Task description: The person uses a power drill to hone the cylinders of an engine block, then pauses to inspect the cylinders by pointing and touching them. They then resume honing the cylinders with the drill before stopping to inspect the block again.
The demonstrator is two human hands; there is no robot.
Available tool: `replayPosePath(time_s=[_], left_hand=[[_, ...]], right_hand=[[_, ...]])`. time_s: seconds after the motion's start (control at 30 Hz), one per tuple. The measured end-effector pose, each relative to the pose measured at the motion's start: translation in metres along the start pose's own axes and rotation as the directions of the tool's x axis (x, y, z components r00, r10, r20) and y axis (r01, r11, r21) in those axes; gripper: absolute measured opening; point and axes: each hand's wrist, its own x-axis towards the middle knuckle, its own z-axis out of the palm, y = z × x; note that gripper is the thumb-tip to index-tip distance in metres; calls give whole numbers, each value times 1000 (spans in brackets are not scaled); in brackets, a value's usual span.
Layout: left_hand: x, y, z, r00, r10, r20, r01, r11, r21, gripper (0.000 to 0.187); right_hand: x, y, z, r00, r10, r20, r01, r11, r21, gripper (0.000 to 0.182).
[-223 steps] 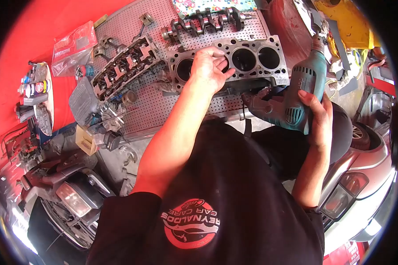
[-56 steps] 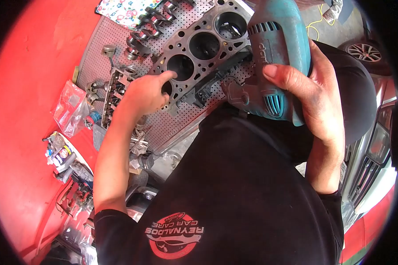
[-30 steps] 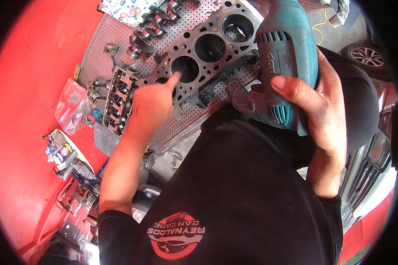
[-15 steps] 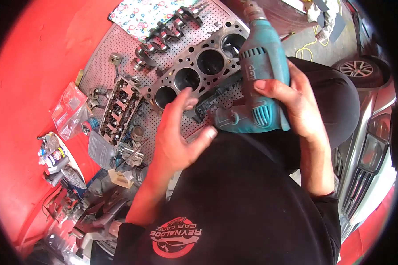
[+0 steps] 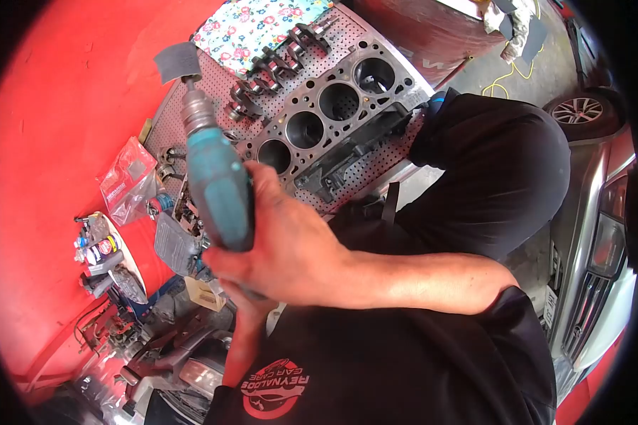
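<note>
My right hand (image 5: 290, 237) is closed around the body of a teal power drill (image 5: 218, 180), which points up and to the left. A piece of dark abrasive paper (image 5: 178, 62) sits on a shaft in the drill's chuck (image 5: 197, 112). My left hand (image 5: 252, 303) is below the right hand at the drill's lower end, with its fingers hidden. Just beyond the drill lies an engine block (image 5: 317, 106) with its bores facing up. A crankshaft (image 5: 273, 67) rests behind the block. The drill partly covers the cylinder head (image 5: 186, 212).
Everything stands on a perforated metal table (image 5: 164, 117), with a floral cloth (image 5: 237, 32) at its back. Plastic bags (image 5: 130, 180) and a tray of bottles (image 5: 124, 258) lie to the left. A car (image 5: 595, 234) is at the right, and a yellow cord (image 5: 500, 85) runs over the floor.
The drill has swung left across my body in my right hand, bringing its abrasive tip into view. My left hand has gone from open beside the drill to beneath my right hand.
</note>
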Motion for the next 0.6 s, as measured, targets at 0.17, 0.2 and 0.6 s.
replayPosePath(time_s=[0.17, 0.2, 0.6], left_hand=[[-16, 20, -29, 998, 53, -23, -58, 969, -242, 73], [-16, 23, -34, 998, 63, 5, -59, 956, -286, 73], [3, 47, -40, 958, -8, 286, 169, 823, -542, 69]], right_hand=[[-12, -1, 8, 993, -84, 85, 87, 996, -29, 106], [-12, 0, 6, 983, -139, 123, 154, 981, -122, 102], [37, -101, -191, 799, -591, -108, 173, 398, -901, 42]])
